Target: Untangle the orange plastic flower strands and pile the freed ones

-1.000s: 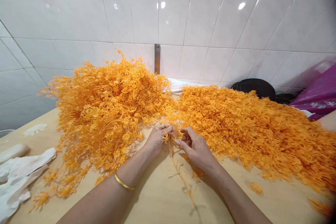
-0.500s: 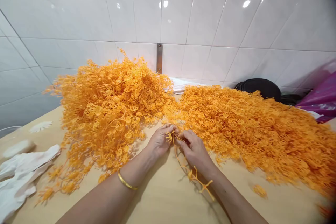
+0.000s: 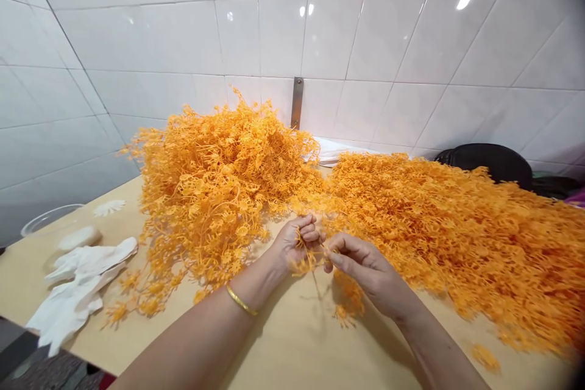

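My left hand [image 3: 299, 242], with a gold bangle [image 3: 241, 301] on its wrist, is closed around an orange plastic sprig [image 3: 305, 265] with thin branches and small spiky heads. Close beside it on the right, my right hand [image 3: 363, 263] pinches part of the orange sprig between thumb and fingers. Beneath the right hand hang or lie more orange spiky heads [image 3: 348, 301], partly blurred. A tall heap of tangled orange sprigs [image 3: 219, 189] rises behind and left of my hands. To the right spreads a lower, denser pile of orange pieces [image 3: 448, 231].
White gloves [image 3: 85, 283], a pale rounded object [image 3: 80, 237] and a white flower-like piece [image 3: 109, 208] lie on the table [image 3: 283, 347] at left. One loose orange piece [image 3: 485, 358] is at front right. A black object [image 3: 487, 161] stands by the tiled wall [image 3: 393, 30].
The view has turned left, so everything sits farther right. The sprig's long stem no longer trails over my right wrist. My right hand has shifted slightly away from the left.
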A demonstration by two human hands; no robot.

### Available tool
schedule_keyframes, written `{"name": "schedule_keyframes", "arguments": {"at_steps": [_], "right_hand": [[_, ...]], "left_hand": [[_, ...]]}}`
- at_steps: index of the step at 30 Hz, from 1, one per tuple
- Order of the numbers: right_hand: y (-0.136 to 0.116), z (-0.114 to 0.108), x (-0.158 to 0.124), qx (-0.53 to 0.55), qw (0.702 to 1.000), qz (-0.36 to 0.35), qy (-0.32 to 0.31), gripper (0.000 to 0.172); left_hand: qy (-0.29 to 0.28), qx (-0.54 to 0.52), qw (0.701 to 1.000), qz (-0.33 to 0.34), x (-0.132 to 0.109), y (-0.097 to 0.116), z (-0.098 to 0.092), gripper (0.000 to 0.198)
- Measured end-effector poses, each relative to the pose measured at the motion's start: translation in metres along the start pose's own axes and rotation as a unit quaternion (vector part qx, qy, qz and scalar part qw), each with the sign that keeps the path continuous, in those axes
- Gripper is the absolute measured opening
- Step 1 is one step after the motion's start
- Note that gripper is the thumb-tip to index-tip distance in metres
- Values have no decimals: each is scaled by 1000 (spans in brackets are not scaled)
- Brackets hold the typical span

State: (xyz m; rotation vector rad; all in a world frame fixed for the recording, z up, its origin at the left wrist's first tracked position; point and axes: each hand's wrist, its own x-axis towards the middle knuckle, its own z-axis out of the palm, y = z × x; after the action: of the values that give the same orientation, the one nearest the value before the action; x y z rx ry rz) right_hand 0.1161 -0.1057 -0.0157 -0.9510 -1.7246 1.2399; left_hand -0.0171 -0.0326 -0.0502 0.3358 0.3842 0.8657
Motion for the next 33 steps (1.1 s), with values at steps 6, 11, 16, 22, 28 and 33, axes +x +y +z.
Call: {"name": "schedule_keyframes", "arguments": {"at_steps": [6,11,16,22,28,33], "right_hand": [[14,10,10,13,991,12,135,25],[15,29,13,-153,979,-53,120,29],[25,36,19,-241,956,-91,142,17],[20,32,17,-261,954,-88,120,16],[9,31,13,-212,973,-67,61,17],[14,33,14,-176,973,-51,143,14]], "left_hand": [[80,75,991,74,0,-14,0,9],[119,35,990,70,3,-21,5,10],[127,5,991,32,-2,-19,15,13],[130,23,991,25,0,-14,10,16],[153,56,987,-7,2,-14,5,12],[158,57,985,33,-1,-11,10,2]]}}
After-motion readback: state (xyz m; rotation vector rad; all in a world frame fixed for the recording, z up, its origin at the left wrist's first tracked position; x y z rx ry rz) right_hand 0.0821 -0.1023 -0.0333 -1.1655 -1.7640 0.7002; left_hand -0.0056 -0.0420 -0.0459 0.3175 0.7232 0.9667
